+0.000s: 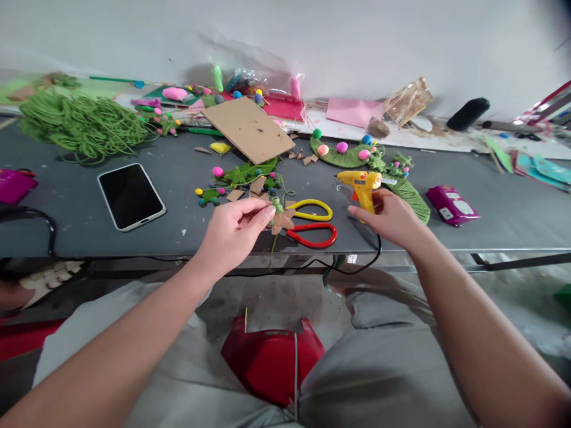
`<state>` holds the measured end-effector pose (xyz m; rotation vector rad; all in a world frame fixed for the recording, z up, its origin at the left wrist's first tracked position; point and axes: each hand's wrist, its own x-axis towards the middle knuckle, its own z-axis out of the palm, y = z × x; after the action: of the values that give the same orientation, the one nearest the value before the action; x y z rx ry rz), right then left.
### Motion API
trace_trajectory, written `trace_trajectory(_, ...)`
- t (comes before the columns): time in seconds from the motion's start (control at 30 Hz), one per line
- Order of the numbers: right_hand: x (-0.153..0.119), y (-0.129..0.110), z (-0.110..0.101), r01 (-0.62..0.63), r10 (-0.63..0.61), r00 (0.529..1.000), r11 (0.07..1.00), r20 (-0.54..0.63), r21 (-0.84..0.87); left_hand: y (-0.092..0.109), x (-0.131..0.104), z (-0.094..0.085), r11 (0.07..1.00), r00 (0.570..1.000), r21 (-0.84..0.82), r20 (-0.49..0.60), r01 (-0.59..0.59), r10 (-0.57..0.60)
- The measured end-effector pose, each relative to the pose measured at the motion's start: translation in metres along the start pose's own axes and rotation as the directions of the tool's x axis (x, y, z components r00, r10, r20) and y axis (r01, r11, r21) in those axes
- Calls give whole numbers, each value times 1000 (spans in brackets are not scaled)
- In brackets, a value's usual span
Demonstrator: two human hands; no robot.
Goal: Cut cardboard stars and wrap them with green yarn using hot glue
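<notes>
My left hand [243, 229] pinches a small cardboard star [282, 222], part of which is wrapped in green yarn. Just right of the star lie scissors with one yellow and one red handle [314, 235]; their blades are hidden. My right hand [388, 214] is wrapped round the handle of a yellow glue gun [363, 184], its nozzle pointing left and its black cord hanging below the table edge. Behind my left hand are cardboard scraps [257, 185] and green yarn pieces dotted with coloured pompoms [217, 172].
A phone [131, 196] and a heap of green yarn [84, 122] lie to the left. A cardboard sheet [250, 128] rests at the back middle. A green yarn-wrapped ring [410, 199] with pompoms and a purple packet [452, 205] are on the right.
</notes>
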<state>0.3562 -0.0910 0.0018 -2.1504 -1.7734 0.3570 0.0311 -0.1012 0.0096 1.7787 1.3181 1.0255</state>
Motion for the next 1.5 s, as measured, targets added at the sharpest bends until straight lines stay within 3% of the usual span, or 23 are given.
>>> trace_trajectory(0.1,-11,-2,-16,-50,45,998,989,-40,-140,-1,0,0,1000,1000,11,-15,-23,23)
trace_trajectory(0.2,-21,-4,-32,-92,74,989,986,-126,-137,-2,0,0,999,999,21,-29,-35,36)
trace_trajectory(0.3,-30,-15,-35,-19,25,993,998,-112,53,-3,-2,1,999,998,6,-57,-40,40)
trace_trajectory(0.4,-43,-43,-21,145,-156,988,938,10,315,-1,-6,4,996,992,38,-102,-76,80)
trace_trajectory(0.5,-59,-76,-2,224,-368,910,826,193,516,2,-10,6,981,976,130,-144,-144,162)
trace_trajectory(0.63,-75,-106,17,162,-499,828,650,256,742,5,-15,9,941,941,221,-168,-256,295)
trace_trajectory(0.8,-77,-120,26,-51,-451,839,490,303,870,7,-20,13,898,890,247,-190,-365,414)
trace_trajectory(0.93,-73,-126,28,-109,-453,834,423,314,899,8,-23,17,883,870,225,-193,-411,454)
trace_trajectory(1.5,-74,-129,29,-177,-465,818,359,340,916,10,-28,18,899,882,215,-204,-382,424)
